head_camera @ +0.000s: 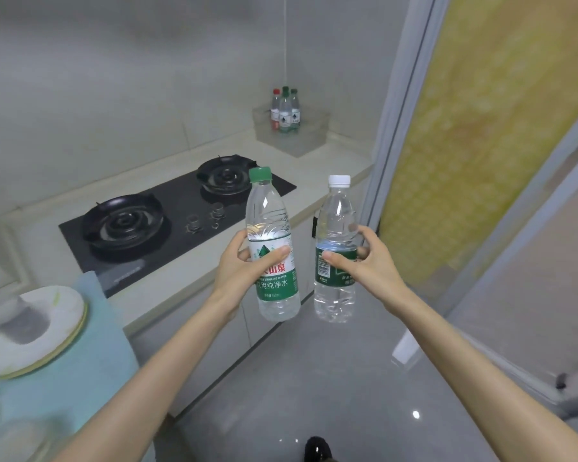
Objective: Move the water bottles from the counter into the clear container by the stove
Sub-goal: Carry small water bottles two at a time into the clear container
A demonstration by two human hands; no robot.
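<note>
Two in hand: gripping the green-capped bottle (271, 235) nearly upright with the left hand (244, 261), fingers (274, 253) curling round its label, and gripping the white-capped bottle (336, 295) upright with the right hand (364, 261), thumb and fingers pinching its green label, both hanging in the air just off the desk (331, 168) edge. Facing the black stove (167, 221) farther on and, beyond it in the corner, the clear container (311, 138) holding three bottles (285, 111).

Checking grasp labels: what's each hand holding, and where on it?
Left hand holds the green-capped bottle at its label, mid-body. Right hand holds the white-capped bottle at its label, mid-body.
</note>
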